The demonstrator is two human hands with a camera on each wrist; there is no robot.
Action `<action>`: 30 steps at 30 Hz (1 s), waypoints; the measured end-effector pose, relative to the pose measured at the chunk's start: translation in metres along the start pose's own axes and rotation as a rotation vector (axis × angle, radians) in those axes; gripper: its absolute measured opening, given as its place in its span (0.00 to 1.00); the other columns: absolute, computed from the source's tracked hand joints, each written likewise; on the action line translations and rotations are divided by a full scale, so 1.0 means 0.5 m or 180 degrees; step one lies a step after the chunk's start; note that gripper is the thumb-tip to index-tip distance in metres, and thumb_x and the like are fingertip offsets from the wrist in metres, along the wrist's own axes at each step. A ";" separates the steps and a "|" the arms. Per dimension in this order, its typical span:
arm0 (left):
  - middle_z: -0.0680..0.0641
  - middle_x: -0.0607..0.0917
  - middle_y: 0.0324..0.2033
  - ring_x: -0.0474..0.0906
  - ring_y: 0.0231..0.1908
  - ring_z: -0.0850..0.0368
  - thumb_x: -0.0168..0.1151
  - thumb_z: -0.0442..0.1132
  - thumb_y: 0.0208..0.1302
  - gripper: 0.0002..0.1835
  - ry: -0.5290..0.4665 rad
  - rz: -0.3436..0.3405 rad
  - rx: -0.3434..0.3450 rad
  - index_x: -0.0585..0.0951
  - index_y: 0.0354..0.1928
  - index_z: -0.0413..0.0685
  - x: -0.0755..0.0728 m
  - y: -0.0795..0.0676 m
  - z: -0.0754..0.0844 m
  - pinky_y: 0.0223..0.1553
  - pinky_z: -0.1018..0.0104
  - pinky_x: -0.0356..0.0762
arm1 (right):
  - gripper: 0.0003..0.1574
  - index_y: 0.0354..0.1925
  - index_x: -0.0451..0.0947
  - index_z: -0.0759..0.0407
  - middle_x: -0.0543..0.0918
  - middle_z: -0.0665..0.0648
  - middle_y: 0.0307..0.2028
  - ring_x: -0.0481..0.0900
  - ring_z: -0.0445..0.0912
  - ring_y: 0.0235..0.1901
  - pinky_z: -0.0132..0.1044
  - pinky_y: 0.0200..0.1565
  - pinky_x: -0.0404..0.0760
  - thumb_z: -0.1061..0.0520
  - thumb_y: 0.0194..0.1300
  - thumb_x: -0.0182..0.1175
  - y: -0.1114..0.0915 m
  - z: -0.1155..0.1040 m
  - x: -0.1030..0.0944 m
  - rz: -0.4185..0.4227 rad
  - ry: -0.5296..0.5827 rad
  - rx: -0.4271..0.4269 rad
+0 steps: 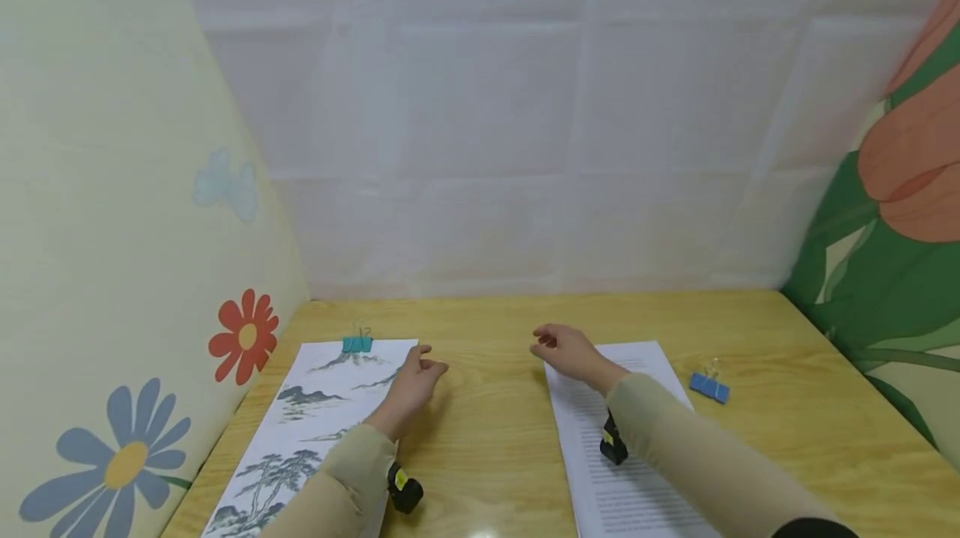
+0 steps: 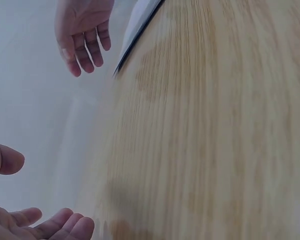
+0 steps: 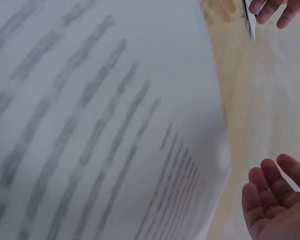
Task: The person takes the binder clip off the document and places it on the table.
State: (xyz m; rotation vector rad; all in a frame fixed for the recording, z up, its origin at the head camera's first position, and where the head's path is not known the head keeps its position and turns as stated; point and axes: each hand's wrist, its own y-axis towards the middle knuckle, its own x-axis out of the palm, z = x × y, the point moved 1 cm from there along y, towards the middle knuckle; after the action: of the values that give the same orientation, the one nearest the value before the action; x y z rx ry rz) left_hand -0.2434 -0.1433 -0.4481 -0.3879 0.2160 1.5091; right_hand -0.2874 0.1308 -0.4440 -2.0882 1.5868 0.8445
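Two paper stacks lie on the wooden table. On the left is a sheet with an ink landscape, a teal binder clip fixed on its top edge. My left hand hovers over that sheet's upper right corner, fingers relaxed and holding nothing. To the right lies a stack of printed text pages. My right hand is above its upper left corner with loosely bent, parted fingers and nothing in them. In the right wrist view the right hand's fingers spread beside the text page.
A blue binder clip lies on the table right of the text pages. A white cloth wall stands behind the table, with flower-printed panels at both sides. Each wrist wears a small black camera.
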 end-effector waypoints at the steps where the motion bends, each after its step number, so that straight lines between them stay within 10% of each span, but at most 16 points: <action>1: 0.28 0.73 0.62 0.73 0.59 0.34 0.52 0.41 0.78 0.34 0.0037 0.0005 0.0009 0.55 0.76 0.30 -0.006 0.000 -0.001 0.58 0.40 0.72 | 0.27 0.63 0.75 0.73 0.84 0.64 0.51 0.80 0.59 0.54 0.52 0.56 0.79 0.57 0.74 0.60 0.003 -0.003 0.005 -0.0001 0.0001 -0.0011; 30: 0.23 0.58 0.69 0.60 0.67 0.26 0.47 0.49 0.79 0.39 0.0537 0.0501 -0.0644 0.48 0.76 0.27 -0.259 -0.045 -0.084 0.67 0.34 0.59 | 0.26 0.61 0.77 0.70 0.86 0.62 0.46 0.84 0.49 0.40 0.41 0.39 0.84 0.53 0.73 0.62 0.040 -0.105 0.142 -0.0637 0.0434 0.0185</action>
State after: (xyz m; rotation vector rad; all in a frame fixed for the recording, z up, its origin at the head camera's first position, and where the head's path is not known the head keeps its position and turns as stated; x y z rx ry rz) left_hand -0.2245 -0.2794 -0.4359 -0.6743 0.2316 1.6599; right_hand -0.2816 0.0408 -0.4511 -2.2579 1.4184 0.5925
